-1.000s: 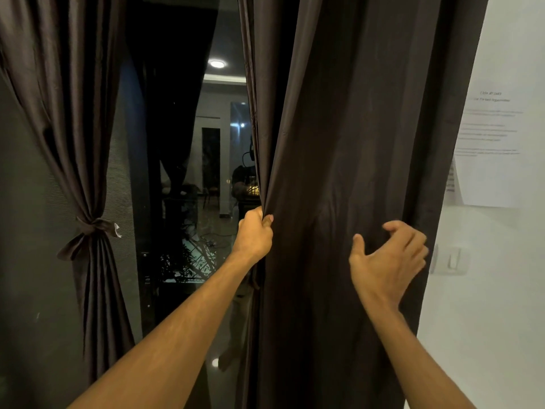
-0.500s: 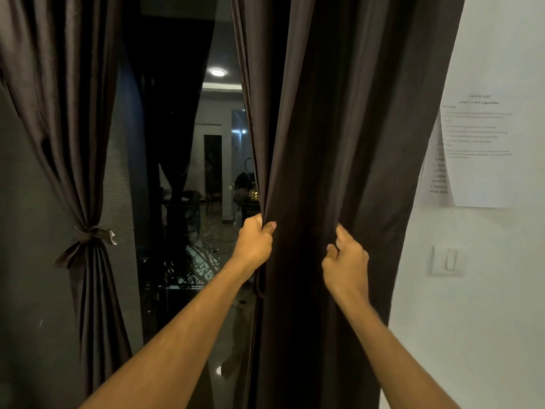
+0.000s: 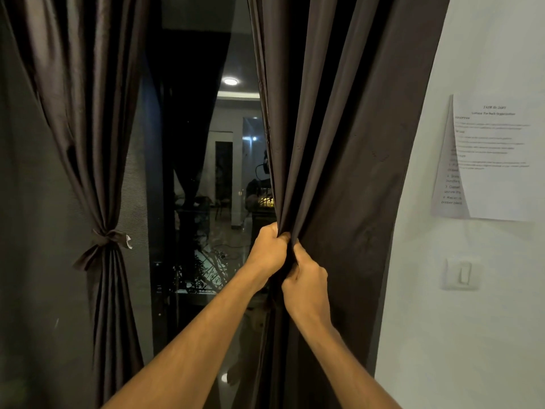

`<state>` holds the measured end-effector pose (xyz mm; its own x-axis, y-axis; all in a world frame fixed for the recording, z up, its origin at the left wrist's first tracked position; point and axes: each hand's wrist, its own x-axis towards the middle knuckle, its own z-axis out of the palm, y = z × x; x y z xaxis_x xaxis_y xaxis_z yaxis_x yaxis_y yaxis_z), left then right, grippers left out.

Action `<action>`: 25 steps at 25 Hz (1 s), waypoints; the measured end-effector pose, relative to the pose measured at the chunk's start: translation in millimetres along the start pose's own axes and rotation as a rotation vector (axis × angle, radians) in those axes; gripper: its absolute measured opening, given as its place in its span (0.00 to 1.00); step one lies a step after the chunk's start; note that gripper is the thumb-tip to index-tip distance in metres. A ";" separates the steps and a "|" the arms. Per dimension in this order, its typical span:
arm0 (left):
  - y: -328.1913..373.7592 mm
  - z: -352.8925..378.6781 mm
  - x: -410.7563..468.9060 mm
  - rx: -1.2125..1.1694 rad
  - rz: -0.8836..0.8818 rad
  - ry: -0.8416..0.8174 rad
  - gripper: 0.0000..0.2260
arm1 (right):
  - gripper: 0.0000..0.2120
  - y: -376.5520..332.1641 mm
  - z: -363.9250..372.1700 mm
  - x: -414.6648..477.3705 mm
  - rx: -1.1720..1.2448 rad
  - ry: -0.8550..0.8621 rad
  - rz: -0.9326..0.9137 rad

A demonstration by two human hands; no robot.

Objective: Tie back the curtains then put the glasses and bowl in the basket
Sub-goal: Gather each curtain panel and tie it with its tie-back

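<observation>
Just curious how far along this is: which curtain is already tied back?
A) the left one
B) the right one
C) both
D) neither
A: a knotted tie cinches the left curtain, while the left hand and right hand grip the loose right curtain.

the white wall (image 3: 472,335) on the right carried a printed paper sheet (image 3: 495,160), its left edge curling away, and a pale light switch (image 3: 463,273) set lower down.
</observation>
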<state>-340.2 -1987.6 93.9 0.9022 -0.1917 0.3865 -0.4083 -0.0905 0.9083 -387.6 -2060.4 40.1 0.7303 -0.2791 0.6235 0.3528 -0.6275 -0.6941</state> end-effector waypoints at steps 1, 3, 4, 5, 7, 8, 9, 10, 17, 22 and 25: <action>3.3 -1.1 -2.1 -0.016 -0.013 -0.022 0.11 | 0.24 -0.1 1.1 -2.8 -0.011 -0.007 -0.002; 9.2 -2.2 -6.1 -0.021 -0.036 -0.055 0.14 | 0.26 1.5 3.3 -6.9 -0.026 -0.012 -0.005; 11.6 -2.3 -8.0 -0.014 -0.041 -0.064 0.14 | 0.27 2.1 3.9 -9.0 -0.038 -0.010 -0.010; 13.1 -2.6 -9.2 -0.002 -0.042 -0.070 0.15 | 0.27 2.9 4.2 -10.7 -0.057 -0.009 -0.016; 14.9 -2.9 -10.6 0.003 -0.043 -0.077 0.14 | 0.28 4.5 4.5 -12.9 -0.113 -0.013 -0.046; 15.7 -2.3 -11.0 0.000 -0.046 -0.078 0.14 | 0.28 4.7 4.4 -13.3 -0.146 -0.015 -0.066; 16.0 -1.6 -11.3 -0.004 -0.053 -0.076 0.13 | 0.29 4.8 5.1 -13.0 -0.182 -0.020 -0.081; 16.7 -0.6 -11.6 -0.010 -0.064 -0.076 0.13 | 0.29 4.9 5.8 -12.5 -0.214 -0.029 -0.091; 13.6 8.3 -12.2 0.032 -0.013 -0.069 0.08 | 0.25 5.7 8.9 -13.8 -0.364 -0.095 -0.113; 7.1 15.1 -9.6 0.170 0.047 0.036 0.12 | 0.19 8.5 11.5 -12.0 -0.393 -0.117 -0.123; 3.9 19.1 -10.5 0.214 0.070 0.053 0.13 | 0.18 15.0 12.8 -13.6 -0.377 -0.107 -0.105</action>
<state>-353.9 -2004.6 90.4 0.8745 -0.1540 0.4599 -0.4850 -0.2850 0.8268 -384.8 -2056.7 16.7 0.7655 -0.1347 0.6292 0.2040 -0.8765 -0.4359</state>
